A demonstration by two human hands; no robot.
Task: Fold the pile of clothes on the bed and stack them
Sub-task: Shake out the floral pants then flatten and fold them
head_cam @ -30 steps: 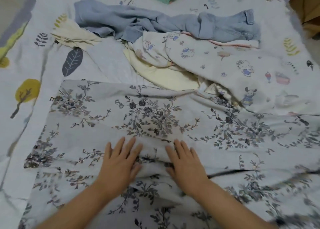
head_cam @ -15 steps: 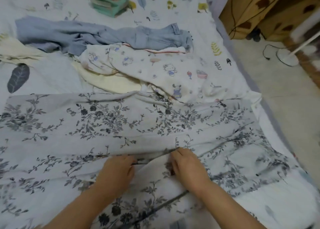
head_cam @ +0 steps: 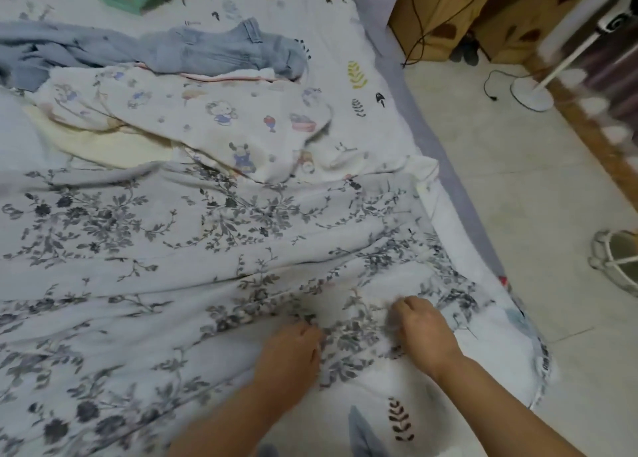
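Both the left hand (head_cam: pixel 290 349) and right hand (head_cam: pixel 423 329) curl, pinching the floral dress (head_cam: pixel 172 242) near the bed's (head_cam: pixel 390 59) right edge (blurred); lift evenly, keeping the hem aligned.

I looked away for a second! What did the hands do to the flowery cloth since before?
Both hands were lying flat on the flowery cloth. Now the left hand and the right hand have curled their fingers and bunch the cloth near its edge, further to the right, by the side of the bed. The jeans and the cartoon-print garment behind lie as before.
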